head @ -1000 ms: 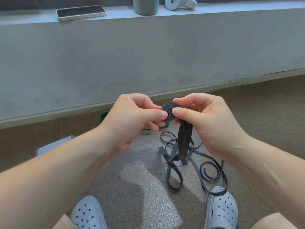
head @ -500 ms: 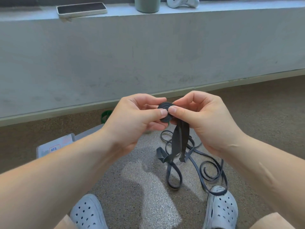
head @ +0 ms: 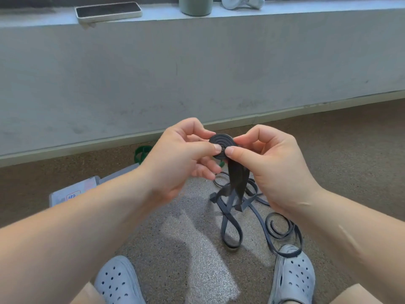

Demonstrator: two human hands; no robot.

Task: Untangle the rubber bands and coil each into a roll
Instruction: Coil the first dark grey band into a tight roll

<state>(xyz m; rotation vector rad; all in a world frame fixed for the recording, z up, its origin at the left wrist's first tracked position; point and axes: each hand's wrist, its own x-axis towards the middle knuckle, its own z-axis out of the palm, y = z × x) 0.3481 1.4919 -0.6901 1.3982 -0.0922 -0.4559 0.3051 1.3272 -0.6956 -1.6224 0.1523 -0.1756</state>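
Reaching in from the lower corners, both forearms converge above the floor (head: pixel 175 249), over a white left shoe (head: pixel 118 279) and right shoe (head: pixel 293 273). Loose loops of the dark rubber band (head: pixel 236 181) lie on the floor, touching the right shoe's toe, and a flat strand rises to the hands. The left hand (head: pixel 175 159) and right hand (head: pixel 269 163) meet thumb tip to thumb tip, fingers curled, pinching a tightly wound dark roll (head: pixel 220 140) upright in the air between them. Beyond the left hand a green band (head: pixel 141 153) lies near the wall's base, with a clear box (head: pixel 72 191) nearby. A phone (head: pixel 108 10), cup (head: pixel 196 6) and controller (head: pixel 242 2) sit on the ledge (head: pixel 306 12).
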